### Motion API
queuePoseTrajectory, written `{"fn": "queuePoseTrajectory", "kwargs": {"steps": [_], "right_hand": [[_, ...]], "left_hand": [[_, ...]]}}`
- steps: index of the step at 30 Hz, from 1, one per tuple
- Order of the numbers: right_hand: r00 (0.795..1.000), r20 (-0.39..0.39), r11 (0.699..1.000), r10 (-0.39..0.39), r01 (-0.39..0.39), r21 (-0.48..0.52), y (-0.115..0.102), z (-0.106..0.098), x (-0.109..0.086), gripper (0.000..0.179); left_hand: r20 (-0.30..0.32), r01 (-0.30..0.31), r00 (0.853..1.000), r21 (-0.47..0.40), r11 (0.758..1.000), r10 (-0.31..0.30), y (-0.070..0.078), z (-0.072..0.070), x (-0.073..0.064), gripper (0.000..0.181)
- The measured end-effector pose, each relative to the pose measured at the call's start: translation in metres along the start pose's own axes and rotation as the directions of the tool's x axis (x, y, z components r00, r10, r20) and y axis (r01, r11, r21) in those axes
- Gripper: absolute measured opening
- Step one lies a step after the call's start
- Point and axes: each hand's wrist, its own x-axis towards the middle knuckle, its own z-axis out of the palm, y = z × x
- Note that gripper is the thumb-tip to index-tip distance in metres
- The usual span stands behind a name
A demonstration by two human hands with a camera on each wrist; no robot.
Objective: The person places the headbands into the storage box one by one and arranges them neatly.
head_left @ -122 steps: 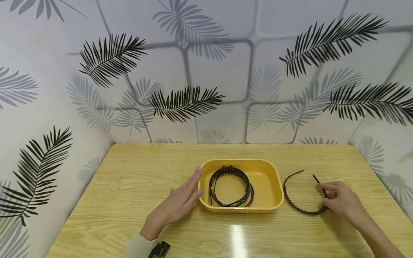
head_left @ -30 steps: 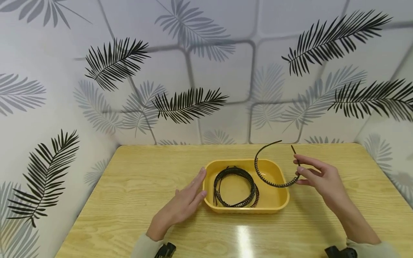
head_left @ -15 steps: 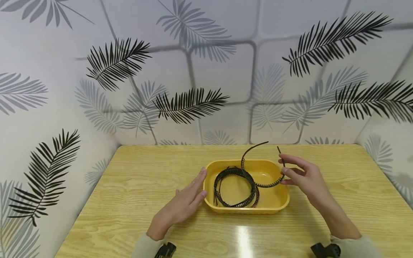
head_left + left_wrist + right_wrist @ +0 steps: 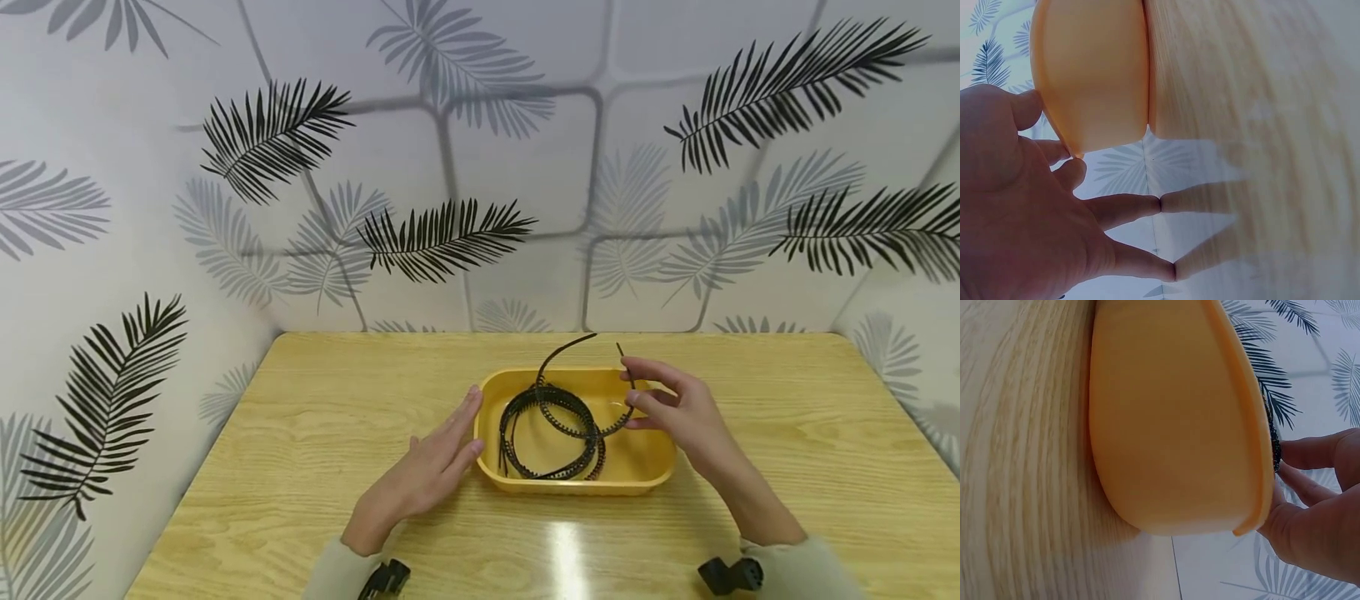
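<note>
A yellow plastic bin (image 4: pixel 573 487) stands on the table. Against its left end rests my left hand (image 4: pixel 422 477), fingers extended, with the thumb and some fingertips touching the rim; the left wrist view shows other fingertips reaching down to the tabletop. Several black toothed headbands (image 4: pixel 505 433) lie stacked inside on the left. Over the bin my right hand (image 4: pixel 686 417) pinches one more black toothed headband (image 4: pixel 542 377) by its right arm, between thumb and fingers. That headband overlaps the stack in the head view; whether they touch I cannot tell. In the right wrist view, the bin wall (image 4: pixel 1172 425) hides most of it.
The wood-grain tabletop (image 4: pixel 337 408) extends on both sides of the bin. A leaf-patterned wall (image 4: pixel 510 275) rises behind the table's far edge, and similar walls stand at left and right.
My right hand has lifted the headband off the table right of the bin and carried it left over the bin, above the stack. My left hand has stayed at the bin's left end.
</note>
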Motion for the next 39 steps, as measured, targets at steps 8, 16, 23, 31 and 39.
{"fn": "queuePoseTrajectory", "kwargs": {"steps": [8,16,23,31,39], "right_hand": [[0.998,0.039,0.999,0.04,-0.039,-0.034,0.003,0.013,0.005,0.047],[0.995,0.074,0.998,0.069,-0.068,-0.018,0.006,0.024,0.004,0.048],[0.993,0.094,0.998,0.066,-0.066,-0.012,0.007,0.03,0.003,0.049],[0.99,0.116,0.997,0.082,-0.081,-0.018,0.008,0.035,0.002,0.053],[0.988,0.115,0.995,0.099,-0.1,0.006,0.008,0.038,0.0,0.053]], "left_hand": [[0.0,0.005,1.0,0.009,1.0,-0.005,-0.001,0.0,0.0,0.065],[0.005,0.007,1.0,0.004,1.0,-0.007,-0.002,0.002,0.001,0.065],[0.0,0.012,1.0,0.016,1.0,-0.012,-0.002,0.0,0.0,0.065],[0.009,0.032,0.999,0.011,0.999,-0.032,-0.001,-0.001,0.0,0.065],[0.01,0.022,1.0,0.005,1.0,-0.022,0.0,0.0,0.0,0.064]]}}
